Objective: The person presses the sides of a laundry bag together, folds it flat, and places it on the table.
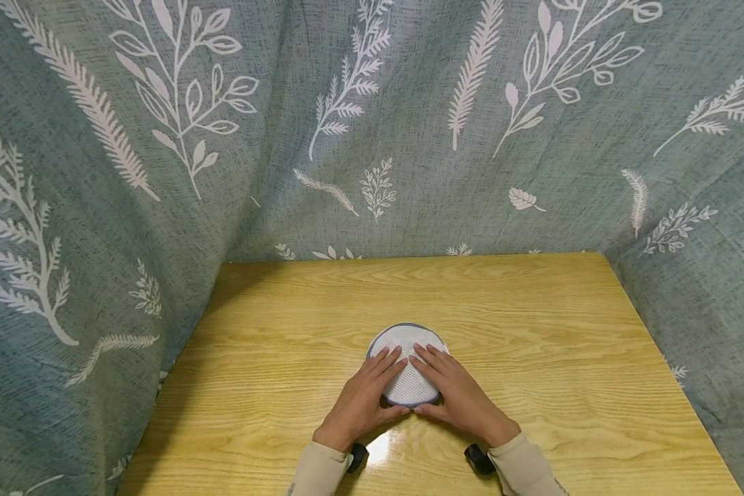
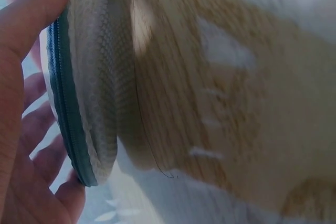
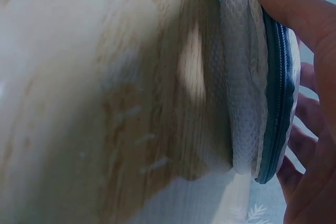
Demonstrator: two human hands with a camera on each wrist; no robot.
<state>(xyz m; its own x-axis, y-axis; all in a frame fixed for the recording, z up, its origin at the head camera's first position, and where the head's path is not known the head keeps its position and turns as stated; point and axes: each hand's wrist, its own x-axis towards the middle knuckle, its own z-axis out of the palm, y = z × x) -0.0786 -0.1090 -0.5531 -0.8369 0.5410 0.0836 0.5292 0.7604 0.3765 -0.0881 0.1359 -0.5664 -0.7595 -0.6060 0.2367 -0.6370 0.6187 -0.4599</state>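
Observation:
A round white mesh zip pouch (image 1: 412, 379) with a blue zip round its edge lies flat on the wooden table in the head view. My left hand (image 1: 362, 396) holds its left side, fingers over the top and thumb at the near edge. From the other side my right hand (image 1: 461, 393) grips it in the same way. In the left wrist view, the left thumb (image 2: 39, 17) rests on the zip side of the pouch (image 2: 92, 77). The right thumb (image 3: 291, 11) presses the zip edge in the right wrist view. What the pouch contains is hidden.
The glossy wood-grain table (image 1: 273, 331) reflects light near the hands. A grey-green curtain (image 1: 409, 172) with white leaf prints hangs behind the table and along both sides. Black straps (image 1: 480, 459) show under the wrists.

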